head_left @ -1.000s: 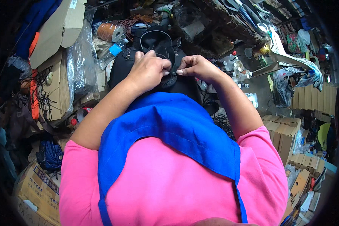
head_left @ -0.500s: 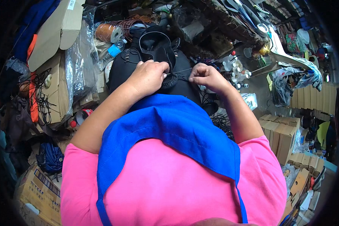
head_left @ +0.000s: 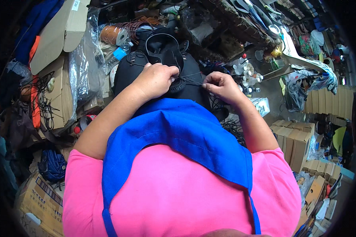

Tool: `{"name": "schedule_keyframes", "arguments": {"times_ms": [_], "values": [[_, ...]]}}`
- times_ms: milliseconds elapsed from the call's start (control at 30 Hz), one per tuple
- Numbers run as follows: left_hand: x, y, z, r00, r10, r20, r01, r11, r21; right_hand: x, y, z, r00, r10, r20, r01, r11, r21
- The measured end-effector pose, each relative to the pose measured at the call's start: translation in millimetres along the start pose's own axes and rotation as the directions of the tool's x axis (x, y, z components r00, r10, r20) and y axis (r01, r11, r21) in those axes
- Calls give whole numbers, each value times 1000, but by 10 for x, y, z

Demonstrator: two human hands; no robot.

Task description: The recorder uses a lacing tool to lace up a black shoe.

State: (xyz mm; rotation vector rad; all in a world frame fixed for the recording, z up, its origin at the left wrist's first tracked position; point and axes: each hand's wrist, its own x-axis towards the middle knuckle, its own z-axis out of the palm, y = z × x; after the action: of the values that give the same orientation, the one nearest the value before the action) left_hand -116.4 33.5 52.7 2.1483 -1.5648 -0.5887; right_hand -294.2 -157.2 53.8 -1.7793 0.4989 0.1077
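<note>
So, the black shoe (head_left: 175,59) sits on the person's lap, top-centre of view, on dark cloth (head_left: 126,77). Long axis runs approx. away from the body, far end tipped slightly L; the round, pale-rimmed opening faces up at the far end, ridged end points back twd the blue apron (head_left: 178,122). L hand (head_left: 156,79) is closed on the shoe's near L side, hiding part of it. R hand (head_left: 220,85), just R of the shoe, pinches dark thread (head_left: 192,74) btwn thumb & finger, strands running across to the shoe.

Around it: orange-brown spool (head_left: 114,34) and a clear bottle w/ blue label (head_left: 122,51) up L; small bottles (head_left: 247,71) beyond the R hand. Apron crowds the near end.

Rm is packed: cardboard sheet (head_left: 61,35), plastic sheeting (head_left: 83,65) and orange strip (head_left: 35,85) on the L, printed carton (head_left: 41,203) lower L, stacked brown boxes (head_left: 294,142) on the R, w/ a patch of grey floor (head_left: 273,94) btwn bottles & stacks.
</note>
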Motion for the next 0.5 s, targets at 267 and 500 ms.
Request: {"name": "schedule_keyframes", "arguments": {"times_ms": [267, 500], "values": [[14, 12, -49, 999, 40, 30, -43, 995, 95, 197, -567, -153, 976, -216, 16, 188, 810, -555], [-15, -20, 31, 992, 114, -50, -107, 986, 126, 279, -604, -116, 877, -455, 154, 322, 318, -892]]}}
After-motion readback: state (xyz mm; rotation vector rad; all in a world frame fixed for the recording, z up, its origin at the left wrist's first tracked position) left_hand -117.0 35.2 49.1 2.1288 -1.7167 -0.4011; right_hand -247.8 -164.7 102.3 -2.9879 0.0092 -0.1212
